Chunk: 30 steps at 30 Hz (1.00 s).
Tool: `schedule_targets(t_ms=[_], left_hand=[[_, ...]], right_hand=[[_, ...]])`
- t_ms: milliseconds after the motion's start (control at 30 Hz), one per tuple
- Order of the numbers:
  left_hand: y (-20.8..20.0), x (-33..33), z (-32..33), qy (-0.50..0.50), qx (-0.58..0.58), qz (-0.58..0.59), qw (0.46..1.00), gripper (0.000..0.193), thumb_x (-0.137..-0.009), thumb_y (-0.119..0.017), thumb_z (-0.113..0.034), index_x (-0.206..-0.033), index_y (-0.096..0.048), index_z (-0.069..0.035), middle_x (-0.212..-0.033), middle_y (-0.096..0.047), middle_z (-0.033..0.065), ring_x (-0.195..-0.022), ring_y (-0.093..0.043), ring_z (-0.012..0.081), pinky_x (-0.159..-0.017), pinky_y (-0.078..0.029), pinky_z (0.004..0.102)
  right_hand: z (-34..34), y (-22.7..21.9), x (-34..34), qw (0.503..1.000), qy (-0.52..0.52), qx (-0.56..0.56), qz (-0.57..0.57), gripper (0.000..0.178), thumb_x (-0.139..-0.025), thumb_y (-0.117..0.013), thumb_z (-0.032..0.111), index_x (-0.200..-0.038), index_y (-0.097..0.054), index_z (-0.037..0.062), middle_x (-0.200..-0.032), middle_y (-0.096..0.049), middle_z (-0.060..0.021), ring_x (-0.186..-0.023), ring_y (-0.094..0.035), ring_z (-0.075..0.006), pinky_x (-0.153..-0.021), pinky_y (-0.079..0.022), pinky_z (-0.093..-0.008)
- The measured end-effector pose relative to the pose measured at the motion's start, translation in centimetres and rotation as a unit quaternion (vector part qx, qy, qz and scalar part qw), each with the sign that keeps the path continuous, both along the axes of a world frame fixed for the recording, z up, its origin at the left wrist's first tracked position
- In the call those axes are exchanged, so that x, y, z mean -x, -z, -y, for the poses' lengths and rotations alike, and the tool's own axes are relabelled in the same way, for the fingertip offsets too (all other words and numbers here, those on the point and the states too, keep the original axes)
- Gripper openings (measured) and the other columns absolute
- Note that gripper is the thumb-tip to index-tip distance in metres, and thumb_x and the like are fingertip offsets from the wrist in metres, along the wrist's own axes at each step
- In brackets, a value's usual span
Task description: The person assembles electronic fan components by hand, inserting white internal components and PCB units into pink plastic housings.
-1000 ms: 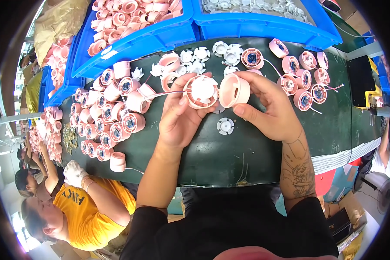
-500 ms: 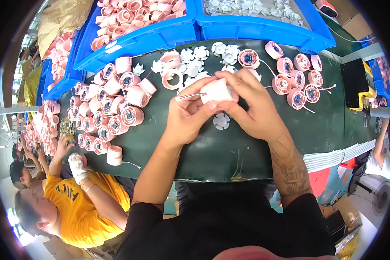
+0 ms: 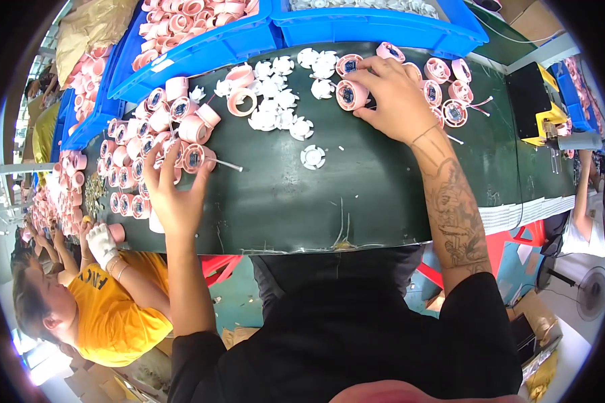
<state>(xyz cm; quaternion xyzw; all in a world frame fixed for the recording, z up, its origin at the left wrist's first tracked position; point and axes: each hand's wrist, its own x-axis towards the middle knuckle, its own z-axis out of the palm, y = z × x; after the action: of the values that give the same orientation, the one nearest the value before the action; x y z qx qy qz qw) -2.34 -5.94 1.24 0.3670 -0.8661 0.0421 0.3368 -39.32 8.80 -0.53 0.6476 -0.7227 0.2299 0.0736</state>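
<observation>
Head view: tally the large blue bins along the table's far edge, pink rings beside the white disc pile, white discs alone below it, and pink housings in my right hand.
Blue bins: 2
Pink rings: 2
White disc: 1
Pink housing in right hand: 1
Total: 6

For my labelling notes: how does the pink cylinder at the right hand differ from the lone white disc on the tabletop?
The pink cylinder is deep; the white disc is flatter. The cylinder's face holds a dark insert; the disc is all white. The right hand is at the cylinder; the disc lies untouched. Both are round.
</observation>
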Motion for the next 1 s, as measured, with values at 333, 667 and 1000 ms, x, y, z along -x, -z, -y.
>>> schedule_targets(t_ms=[333,667,1000], left_hand=[[-1.7,6.3,-6.8,0.368,-0.331,-0.094,0.864,0.065,-0.074,-0.089,-0.006,-0.135,-0.067,-0.012,-0.132,-0.057,0.0107,-0.089,-0.066,0.0195,-0.074,-0.056,0.0326],[3.0,-2.9,-4.7,0.202,-0.567,-0.462,0.651,0.064,-0.084,-0.084,-0.003,-0.135,-0.046,-0.008,-0.129,-0.061,0.0107,-0.11,-0.064,0.0178,-0.092,-0.057,0.0328],[-0.6,6.2,-2.6,0.267,-0.625,-0.434,0.591,0.057,-0.09,-0.077,-0.004,-0.141,-0.052,-0.003,-0.12,-0.06,0.0055,-0.098,-0.065,0.0149,-0.082,-0.054,0.0287]], right_hand=[[0.2,-6.7,-7.4,0.839,-0.25,-0.27,0.4,0.04,-0.075,-0.087,0.028,-0.1,-0.072,0.0006,-0.098,-0.072,-0.0108,-0.097,-0.068,-0.021,-0.09,-0.052,-0.0331],[13.4,0.9,-12.2,0.998,-0.059,-0.033,-0.013,0.066,-0.071,-0.088,0.036,-0.131,-0.066,0.0201,-0.113,-0.07,-0.0056,-0.109,-0.062,-0.0297,-0.093,-0.04,-0.0459],[5.3,-1.0,-8.1,0.731,-0.112,0.118,0.663,0.055,-0.087,-0.076,0.002,-0.138,-0.054,0.0073,-0.103,-0.069,-0.0068,-0.093,-0.068,-0.0141,-0.083,-0.055,-0.0294]])
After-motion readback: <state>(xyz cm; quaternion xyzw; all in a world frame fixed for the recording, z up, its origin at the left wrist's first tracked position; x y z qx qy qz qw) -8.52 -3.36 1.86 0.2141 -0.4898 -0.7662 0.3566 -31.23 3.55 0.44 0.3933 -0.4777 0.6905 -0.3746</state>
